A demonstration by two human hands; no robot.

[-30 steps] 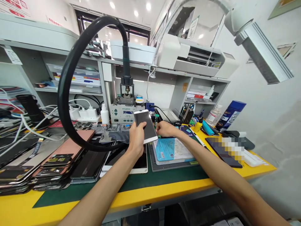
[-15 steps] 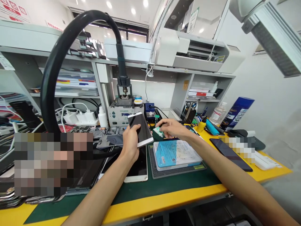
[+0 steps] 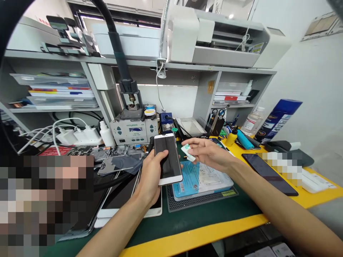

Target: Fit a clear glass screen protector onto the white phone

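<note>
My left hand is closed round a white-framed smartphone, its thumb lying on the dark screen. To the right of the phone, my right hand pinches a small white piece with green print; whether it is a packet or a folded wrapper I cannot tell. Below the right hand lies a blue and white flat box on a grey perforated mat. Under my left forearm, white-edged tablets rest on the green work mat.
A rework station with a thick black hose stands at the back left. Loose phone parts lie left of my hand. At right are a dark tablet, a yellow bottle and a blue can. Shelves carry a large white machine.
My right hand has picked up the white and green piece from the bench and raised it beside the phone. The phone stands more upright, and the camera view has shifted.
</note>
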